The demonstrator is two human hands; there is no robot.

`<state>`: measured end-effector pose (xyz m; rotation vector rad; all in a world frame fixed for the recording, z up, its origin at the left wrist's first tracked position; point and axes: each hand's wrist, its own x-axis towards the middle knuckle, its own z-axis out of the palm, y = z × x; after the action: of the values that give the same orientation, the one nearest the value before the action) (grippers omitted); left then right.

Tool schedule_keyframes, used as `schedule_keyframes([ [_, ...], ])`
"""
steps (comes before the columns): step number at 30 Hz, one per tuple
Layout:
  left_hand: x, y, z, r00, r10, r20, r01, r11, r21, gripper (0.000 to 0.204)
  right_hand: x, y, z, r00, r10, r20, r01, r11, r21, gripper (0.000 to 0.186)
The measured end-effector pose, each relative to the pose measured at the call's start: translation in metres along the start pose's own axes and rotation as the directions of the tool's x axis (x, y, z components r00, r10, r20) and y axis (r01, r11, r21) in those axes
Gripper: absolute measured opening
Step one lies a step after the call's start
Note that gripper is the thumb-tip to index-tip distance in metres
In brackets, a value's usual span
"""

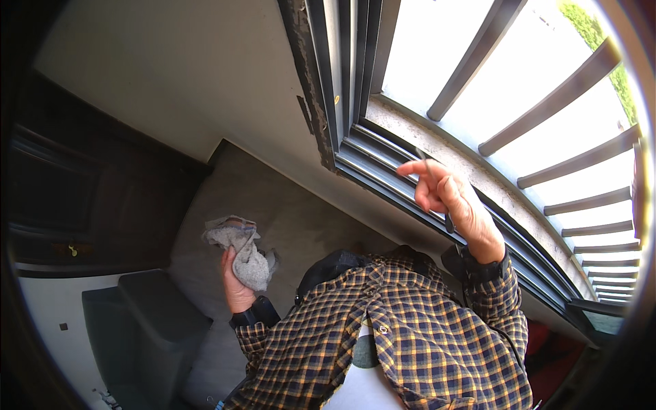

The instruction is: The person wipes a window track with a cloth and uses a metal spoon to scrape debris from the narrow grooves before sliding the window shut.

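My left hand (236, 287) grips a crumpled light grey cloth (247, 263), held out over the floor at the lower middle left. My right hand (456, 208) is raised at the window, above the dark metal sliding track (369, 158), with a thin dark tool (448, 222) held between its fingers and its index finger pointing left. What kind of tool it is I cannot make out, as the hand hides much of it. Beyond the track runs a speckled pale sill (400, 124).
Barred window (506, 130) with greenery outside; chipped dark frame edge (311, 102) beside a pale wall (178, 96). At the left, a dark door (102, 191) and a dark green padded seat (137, 328). Grey floor (212, 191) below; something red (547, 342) at the lower right.
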<state>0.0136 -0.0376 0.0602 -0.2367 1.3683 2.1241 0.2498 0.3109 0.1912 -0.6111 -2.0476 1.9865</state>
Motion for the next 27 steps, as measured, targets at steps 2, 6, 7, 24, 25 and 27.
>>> schedule_keyframes([
  [2,0.017,-0.019,-0.020,0.999,-0.036,-0.025,0.039,0.995,0.097,0.031,0.014,0.001,-0.004,0.995,0.039,-0.097,-0.050,0.993,-0.109,0.049],
  [6,0.038,-0.056,-0.080,0.987,-0.160,-0.033,0.160,0.908,0.388,0.028,0.041,0.014,-0.002,0.933,-0.350,-0.077,0.188,0.661,-0.727,0.009],
  [7,0.038,-0.066,-0.097,0.982,-0.182,-0.058,0.190,0.889,0.418,0.029,0.047,0.018,-0.001,0.900,-0.435,-0.017,0.250,0.548,-0.798,0.009],
  [24,0.013,-0.123,-0.143,0.820,-0.492,-0.293,0.560,0.580,0.593,0.036,0.078,0.040,-0.027,0.925,-0.293,0.243,0.324,0.269,-0.907,0.014],
  [25,0.016,-0.126,-0.150,0.822,-0.495,-0.280,0.558,0.603,0.571,0.037,0.078,0.038,-0.025,0.916,-0.303,0.263,0.341,0.244,-0.908,0.014],
  [27,0.021,-0.127,-0.157,0.830,-0.488,-0.269,0.548,0.628,0.552,0.037,0.080,0.033,-0.022,0.907,-0.278,0.318,0.370,0.161,-0.915,0.015],
])
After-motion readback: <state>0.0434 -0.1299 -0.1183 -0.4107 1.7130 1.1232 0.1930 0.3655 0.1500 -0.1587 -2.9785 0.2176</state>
